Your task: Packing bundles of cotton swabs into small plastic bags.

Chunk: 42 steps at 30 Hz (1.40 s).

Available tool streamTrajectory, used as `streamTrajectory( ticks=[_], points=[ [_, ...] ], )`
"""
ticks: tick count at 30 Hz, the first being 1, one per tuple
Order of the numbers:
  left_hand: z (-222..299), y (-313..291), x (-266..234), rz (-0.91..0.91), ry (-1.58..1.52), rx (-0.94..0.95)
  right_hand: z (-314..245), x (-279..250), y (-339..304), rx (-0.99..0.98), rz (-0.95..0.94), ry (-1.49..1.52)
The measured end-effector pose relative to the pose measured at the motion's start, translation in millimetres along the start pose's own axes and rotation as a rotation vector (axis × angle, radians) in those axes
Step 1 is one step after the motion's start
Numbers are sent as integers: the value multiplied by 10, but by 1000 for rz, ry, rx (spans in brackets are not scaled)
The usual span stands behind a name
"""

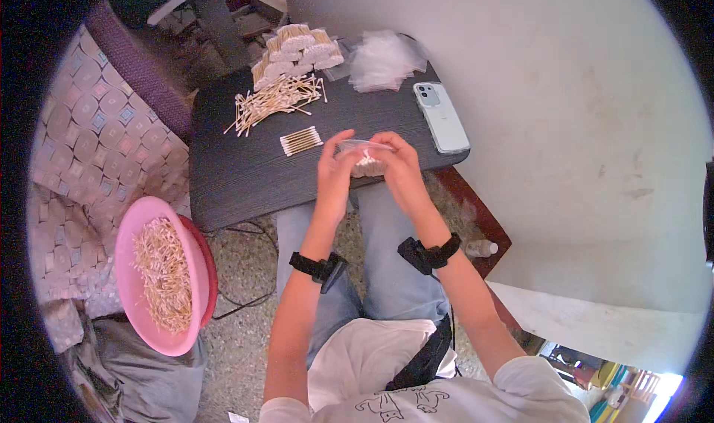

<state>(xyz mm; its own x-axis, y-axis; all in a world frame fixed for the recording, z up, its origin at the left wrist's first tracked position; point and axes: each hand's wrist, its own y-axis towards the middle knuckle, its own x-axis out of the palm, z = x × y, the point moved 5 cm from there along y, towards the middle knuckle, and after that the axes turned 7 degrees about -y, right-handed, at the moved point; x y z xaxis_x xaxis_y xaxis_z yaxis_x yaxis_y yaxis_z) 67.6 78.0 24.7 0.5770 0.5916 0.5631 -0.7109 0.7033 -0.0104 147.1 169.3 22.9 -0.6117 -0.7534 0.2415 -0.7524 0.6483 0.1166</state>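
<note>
Both my hands meet at the near edge of the dark table (245, 188), around a small clear plastic bag (355, 146) with white-tipped cotton swabs (368, 165) in it. My left hand (336, 164) pinches the bag's left side near its top. On the other side, my right hand (401, 164) grips the upper right part, thumb turned inward. Just left of my left hand lies a neat row of cotton swabs (301, 141). Behind that row spreads a loose heap of cotton swabs (277, 103). My fingers partly cover the bag and its top edge.
Filled swab bags (297, 49) are stacked at the table's back, beside a pile of clear empty bags (385, 60). A white phone (442, 118) lies at the right edge. Left of the table stands a pink basin (128, 289) of swabs; a bottle (482, 248) is on the floor.
</note>
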Motion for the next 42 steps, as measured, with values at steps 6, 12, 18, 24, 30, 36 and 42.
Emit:
streamTrajectory(
  ticks=[6,12,18,24,30,36,42],
  points=[
    [-37,89,-185,-12,363,52,11,-44,48,92,62,-5],
    [133,107,-114,-52,689,94,-170,-188,149,-74,111,-666],
    [456,171,-551,-11,643,288,-201,-573,440,-71,237,-835],
    [626,116,-844,-69,1512,620,-246,195,233,-577,-31,-1268],
    [497,239,-911,-204,1695,587,217,946,230,-694,-326,-1367],
    [500,266,-933,-229,1673,622,332,1035,416,-688,-315,-1489],
    [529,216,-933,-222,1657,586,218,1084,397,-811,-291,-1512]
  ],
)
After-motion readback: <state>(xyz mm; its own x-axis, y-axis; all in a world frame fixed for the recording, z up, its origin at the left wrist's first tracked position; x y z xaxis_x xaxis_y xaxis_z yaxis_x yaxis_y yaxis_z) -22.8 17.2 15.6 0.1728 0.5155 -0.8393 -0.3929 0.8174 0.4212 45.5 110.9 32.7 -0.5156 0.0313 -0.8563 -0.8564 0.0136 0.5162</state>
